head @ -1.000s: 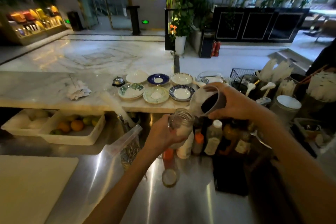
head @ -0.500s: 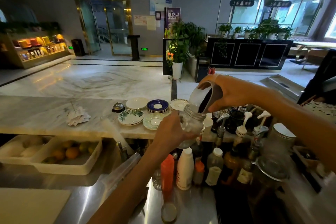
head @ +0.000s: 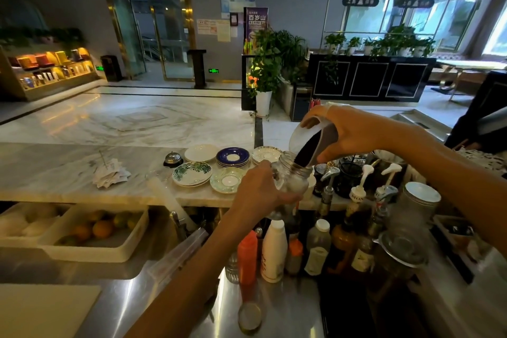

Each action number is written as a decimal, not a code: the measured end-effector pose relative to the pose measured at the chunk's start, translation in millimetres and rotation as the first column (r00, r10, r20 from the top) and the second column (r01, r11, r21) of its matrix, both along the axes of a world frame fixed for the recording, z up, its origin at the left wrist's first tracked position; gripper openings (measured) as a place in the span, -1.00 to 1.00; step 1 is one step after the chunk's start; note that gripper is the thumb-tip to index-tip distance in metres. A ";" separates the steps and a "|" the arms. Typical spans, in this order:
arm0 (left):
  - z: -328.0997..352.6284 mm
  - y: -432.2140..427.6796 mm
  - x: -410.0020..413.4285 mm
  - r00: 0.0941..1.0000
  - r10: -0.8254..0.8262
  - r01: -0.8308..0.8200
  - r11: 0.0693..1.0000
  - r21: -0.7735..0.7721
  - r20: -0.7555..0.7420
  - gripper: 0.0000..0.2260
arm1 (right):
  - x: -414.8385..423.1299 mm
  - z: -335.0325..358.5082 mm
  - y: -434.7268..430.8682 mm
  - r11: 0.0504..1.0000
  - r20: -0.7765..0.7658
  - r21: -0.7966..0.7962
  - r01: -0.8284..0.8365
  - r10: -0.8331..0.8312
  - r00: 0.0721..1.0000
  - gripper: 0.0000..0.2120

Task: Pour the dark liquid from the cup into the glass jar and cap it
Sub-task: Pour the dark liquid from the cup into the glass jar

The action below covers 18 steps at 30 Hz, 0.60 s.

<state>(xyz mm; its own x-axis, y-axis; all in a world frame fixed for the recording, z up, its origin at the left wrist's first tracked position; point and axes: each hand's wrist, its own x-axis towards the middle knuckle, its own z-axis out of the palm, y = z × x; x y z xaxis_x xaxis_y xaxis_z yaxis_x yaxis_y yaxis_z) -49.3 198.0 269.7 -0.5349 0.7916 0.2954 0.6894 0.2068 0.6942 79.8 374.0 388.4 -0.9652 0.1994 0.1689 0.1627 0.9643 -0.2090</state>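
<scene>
My left hand (head: 259,189) grips a clear glass jar (head: 292,178) and holds it up in the air above the bottles, its threaded mouth open. My right hand (head: 348,134) holds a grey cup (head: 312,143) tipped steeply to the left, its lip touching the jar's mouth. Dark liquid (head: 308,149) runs along the cup's inside down into the jar. A round metal lid (head: 249,317) lies flat on the steel counter below, near the front edge.
Squeeze bottles and syrup pump bottles (head: 274,252) crowd the counter under the jar. Stacked saucers (head: 231,158) and a call bell (head: 172,159) sit on the marble ledge. A white tray of citrus fruit (head: 93,233) stands left. A white cutting board (head: 46,310) lies at the front left.
The cup has tipped further and its lip has come down onto the jar's mouth; both hands and the jar have risen in the view as the camera tilted up.
</scene>
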 end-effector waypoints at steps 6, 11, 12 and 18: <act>-2.8 6.4 -0.9 1.000 -0.012 0.012 1.000 -0.008 -0.024 -0.32 | 2.7 2.7 2.3 1.000 0.006 0.011 -0.002 0.002 1.000 -0.31; -6.3 9.8 -1.0 1.000 -0.026 0.026 1.000 0.009 -0.007 -0.36 | 4.4 4.8 2.3 1.000 0.015 0.019 0.011 -0.011 1.000 -0.31; -6.4 10.2 -0.5 1.000 -0.026 0.026 1.000 0.006 -0.014 -0.36 | 5.1 5.3 2.4 1.000 0.018 0.015 0.012 -0.012 1.000 -0.31; -3.8 12.7 1.5 0.999 -0.039 0.039 0.999 -0.015 -0.027 -0.36 | 9.2 6.9 1.5 0.999 0.014 0.018 0.028 -0.029 0.999 -0.30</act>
